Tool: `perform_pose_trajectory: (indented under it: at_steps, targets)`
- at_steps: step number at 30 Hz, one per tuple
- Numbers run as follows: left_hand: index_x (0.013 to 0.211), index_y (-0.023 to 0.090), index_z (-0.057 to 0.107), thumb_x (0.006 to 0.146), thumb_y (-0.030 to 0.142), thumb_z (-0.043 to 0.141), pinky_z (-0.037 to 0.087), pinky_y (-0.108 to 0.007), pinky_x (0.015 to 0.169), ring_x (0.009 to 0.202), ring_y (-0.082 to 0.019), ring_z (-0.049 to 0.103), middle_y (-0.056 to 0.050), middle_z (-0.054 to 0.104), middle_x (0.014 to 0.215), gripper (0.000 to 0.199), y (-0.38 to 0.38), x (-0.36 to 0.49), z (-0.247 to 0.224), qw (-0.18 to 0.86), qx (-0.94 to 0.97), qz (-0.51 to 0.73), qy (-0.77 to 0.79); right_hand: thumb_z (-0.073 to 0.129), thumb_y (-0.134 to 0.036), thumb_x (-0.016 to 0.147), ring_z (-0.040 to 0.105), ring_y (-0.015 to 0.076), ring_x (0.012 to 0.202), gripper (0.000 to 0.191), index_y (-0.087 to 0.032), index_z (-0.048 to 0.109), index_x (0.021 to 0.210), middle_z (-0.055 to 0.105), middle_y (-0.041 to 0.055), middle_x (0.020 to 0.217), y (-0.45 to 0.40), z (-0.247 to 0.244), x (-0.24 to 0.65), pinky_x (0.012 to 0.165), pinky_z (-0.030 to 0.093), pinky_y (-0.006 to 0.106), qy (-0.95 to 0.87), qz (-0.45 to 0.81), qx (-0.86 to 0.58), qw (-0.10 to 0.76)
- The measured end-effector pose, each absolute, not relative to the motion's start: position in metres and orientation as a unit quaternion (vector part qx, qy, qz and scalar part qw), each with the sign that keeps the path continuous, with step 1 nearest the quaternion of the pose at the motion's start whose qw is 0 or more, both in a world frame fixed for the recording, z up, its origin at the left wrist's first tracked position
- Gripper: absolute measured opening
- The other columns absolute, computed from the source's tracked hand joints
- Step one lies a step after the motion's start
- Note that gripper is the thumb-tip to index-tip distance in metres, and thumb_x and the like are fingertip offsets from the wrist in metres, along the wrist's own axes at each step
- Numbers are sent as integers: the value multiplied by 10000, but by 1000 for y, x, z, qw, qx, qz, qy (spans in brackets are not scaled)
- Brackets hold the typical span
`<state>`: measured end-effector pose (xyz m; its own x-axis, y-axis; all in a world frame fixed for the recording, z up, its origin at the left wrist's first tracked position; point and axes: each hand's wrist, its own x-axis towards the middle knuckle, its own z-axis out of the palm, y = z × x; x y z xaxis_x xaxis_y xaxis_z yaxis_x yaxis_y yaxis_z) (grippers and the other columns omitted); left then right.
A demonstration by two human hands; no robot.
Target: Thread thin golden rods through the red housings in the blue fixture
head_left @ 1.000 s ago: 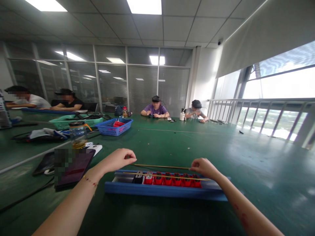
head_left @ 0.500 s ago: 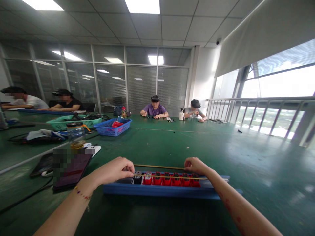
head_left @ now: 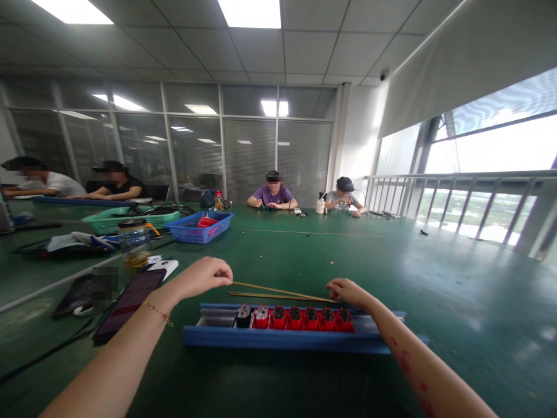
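The left hand pinches a thin stick, its long axis slanting toward the bench's right edge; the right hand's grip is unclear.

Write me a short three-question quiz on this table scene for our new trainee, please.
1. True or false: the black block is at the left end of the row in the blue rail.
2. What do the fingers of the left hand pinch? (a) a jar (b) the end of a thin stick (c) a basket
3. Fill in the number: the row has ___ red blocks.

Key: 1 true; 2 b; 3 six
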<state>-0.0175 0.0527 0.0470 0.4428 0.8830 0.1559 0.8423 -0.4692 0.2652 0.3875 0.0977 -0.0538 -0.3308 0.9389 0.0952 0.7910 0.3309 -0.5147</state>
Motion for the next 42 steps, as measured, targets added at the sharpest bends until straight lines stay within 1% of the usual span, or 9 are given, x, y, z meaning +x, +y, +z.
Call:
perform_pose_trajectory:
  at_steps: [3, 6, 12, 17, 24, 29, 35, 39, 42]
  targets:
    - [745, 217, 667, 719, 364, 492, 373, -191, 579, 663, -143, 589, 6, 672, 727, 230, 67, -9, 24, 93, 853, 96, 504, 227, -418, 882, 611, 139, 679, 493, -129, 621, 949, 681, 63, 771, 96, -54, 386, 623, 460, 229, -789, 194, -549, 196]
    - [720, 217, 664, 702, 318, 516, 385, -188, 592, 670, -138, 592, 7, 670, 733, 180, 80, 0, 2, 88, 853, 81, 508, 474, -501, 759, 606, 163, 734, 403, -163, 641, 903, 675, 52, 824, 91, -51, 383, 636, 454, 229, -815, 161, -532, 164]
    - [677, 211, 645, 658, 262, 586, 393, -221, 722, 834, -166, 574, -18, 637, 880, 80, 102, 7, -27, 40, 845, 78, 527, 578, -277, 673, 610, 157, 716, 212, -186, 668, 842, 682, 26, 797, 88, -42, 377, 632, 445, 207, -855, 107, -500, 86]
    - [868, 226, 593, 667, 149, 545, 406, -215, 662, 771, -147, 586, -4, 642, 819, 221, 107, 6, -32, 29, 843, 64, 533, 507, -126, 634, 605, 168, 744, 256, -213, 666, 815, 681, 14, 799, 88, -34, 371, 647, 420, 221, -864, 64, -497, 48]
    - [727, 215, 622, 554, 32, 518, 382, -193, 547, 685, -134, 583, 6, 642, 760, 273, 109, 11, -29, 49, 846, 37, 529, 569, -135, 537, 587, 190, 694, 229, -214, 651, 736, 667, 15, 744, 94, -36, 363, 559, 375, 230, -853, 48, -519, 26]
    - [639, 197, 598, 564, 89, 514, 374, -203, 546, 641, -137, 562, 6, 624, 701, 156, 108, 11, -24, 70, 846, 80, 523, 548, -147, 565, 538, 159, 626, 138, -181, 612, 682, 615, 8, 670, 93, -37, 368, 531, 343, 219, -841, 58, -532, 82]
    - [825, 184, 533, 744, 219, 388, 384, -206, 629, 707, -129, 540, 4, 584, 767, 169, 82, 9, -6, 94, 834, 186, 511, 384, -195, 762, 463, 106, 596, 159, -161, 514, 846, 492, -27, 641, 74, -29, 388, 521, 338, 190, -819, 112, -518, 217]
    - [947, 194, 515, 774, 301, 406, 361, -198, 567, 615, -115, 489, 35, 530, 680, 231, 54, 13, 3, 176, 821, 251, 482, 437, -176, 737, 350, 90, 502, 115, -172, 511, 824, 307, -74, 535, 50, -25, 391, 477, 274, 197, -766, 204, -494, 357]
    - [1015, 204, 513, 780, 405, 430, 356, -201, 554, 606, -119, 477, 41, 507, 651, 320, 37, 14, 7, 243, 802, 275, 471, 484, -186, 740, 356, 90, 529, 171, -184, 507, 909, 330, -70, 570, 28, -19, 390, 498, 284, 201, -759, 285, -457, 366]
